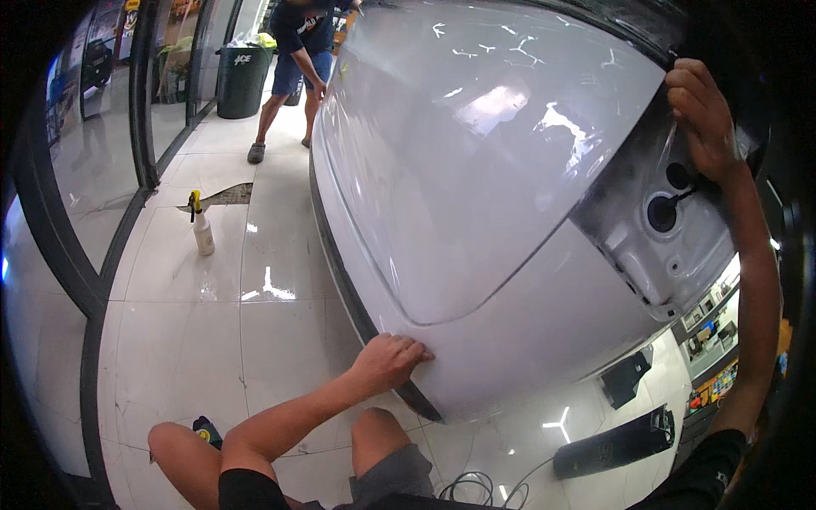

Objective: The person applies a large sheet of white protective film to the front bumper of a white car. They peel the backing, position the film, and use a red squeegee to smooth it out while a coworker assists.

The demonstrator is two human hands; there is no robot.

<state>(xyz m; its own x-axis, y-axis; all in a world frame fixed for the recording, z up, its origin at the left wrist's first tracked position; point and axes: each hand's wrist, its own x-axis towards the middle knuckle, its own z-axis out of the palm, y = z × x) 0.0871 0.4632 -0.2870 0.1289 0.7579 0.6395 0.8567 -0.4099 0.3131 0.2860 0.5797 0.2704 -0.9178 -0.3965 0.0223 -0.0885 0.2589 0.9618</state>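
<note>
Before me is the glossy pale body panel point(459, 166) of a car, with wavy reflections and wrinkles of a clear film near its far edge. My left hand point(390, 362) rests with curled fingers on the lower bumper corner point(484, 357), just above its dark lower trim point(347, 280). Whether it pinches anything there is hidden. At the panel's upper right corner, my right hand point(704, 118) is raised and closed, with a translucent strip of clear film point(668, 143) hanging beneath it. Below that hand lies a bare lamp recess point(676, 255) with a round black grommet point(662, 213) and a cable.
Another person point(303, 64) stands at the car's far side, one hand at its edge. A spray bottle point(203, 233) stands on the tiled floor, left of the car. Glass doors point(143, 95) and a dark bin point(242, 83) are beyond. A black cylindrical object point(612, 443) and coiled cable point(468, 488) lie at lower right.
</note>
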